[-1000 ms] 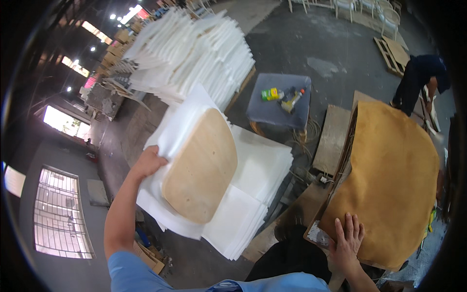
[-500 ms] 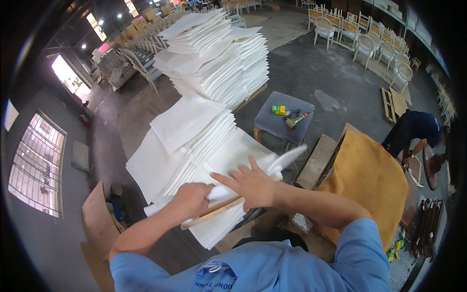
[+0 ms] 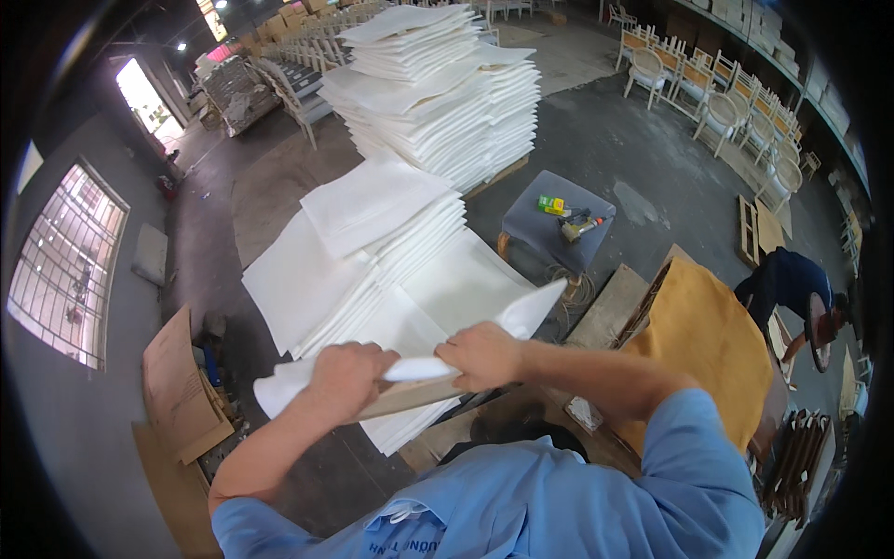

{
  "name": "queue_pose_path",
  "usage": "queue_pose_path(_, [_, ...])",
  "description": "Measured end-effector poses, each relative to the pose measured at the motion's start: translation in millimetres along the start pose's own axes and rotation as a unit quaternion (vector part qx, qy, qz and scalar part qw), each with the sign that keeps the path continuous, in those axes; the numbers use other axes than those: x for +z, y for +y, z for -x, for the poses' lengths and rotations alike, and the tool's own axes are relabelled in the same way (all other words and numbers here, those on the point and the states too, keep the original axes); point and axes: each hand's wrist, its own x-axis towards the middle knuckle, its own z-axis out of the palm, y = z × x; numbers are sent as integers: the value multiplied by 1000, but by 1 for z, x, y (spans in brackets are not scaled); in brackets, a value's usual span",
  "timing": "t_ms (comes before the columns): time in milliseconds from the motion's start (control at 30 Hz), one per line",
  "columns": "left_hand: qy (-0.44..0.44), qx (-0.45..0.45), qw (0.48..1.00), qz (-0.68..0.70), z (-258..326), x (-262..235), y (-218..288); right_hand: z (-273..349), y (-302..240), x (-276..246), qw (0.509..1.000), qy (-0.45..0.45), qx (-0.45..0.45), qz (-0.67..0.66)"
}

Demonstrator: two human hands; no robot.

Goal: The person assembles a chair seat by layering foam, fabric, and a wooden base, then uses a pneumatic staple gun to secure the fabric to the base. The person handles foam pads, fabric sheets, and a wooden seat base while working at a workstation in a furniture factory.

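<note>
Both hands grip one workpiece at chest height: a flat wooden board (image 3: 410,396) with a white foam sheet (image 3: 521,312) laid over it. Left hand (image 3: 346,377) is clenched around the near end, pinning foam to board. Right hand (image 3: 481,356) is closed over the middle, pressing the sheet flat, apparently to keep the two layers aligned. Workpiece is held edge-on just above the low foam stack (image 3: 363,252), within easy reach. Tan padded seat (image 3: 708,345) lies to the right.
</note>
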Motion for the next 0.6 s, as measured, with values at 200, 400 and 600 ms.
queue_pose_path(200, [358,-80,923,-118,54,-105,-20,-86,-59,-147,994,31,-74,74])
queue_pose_path(400, [800,-67,537,258,55,2,-18,-94,-127,-278,967,72,-98,222])
queue_pose_path(600, [329,-287,537,722,-108,145,-32,-82,-211,-397,912,221,-100,330])
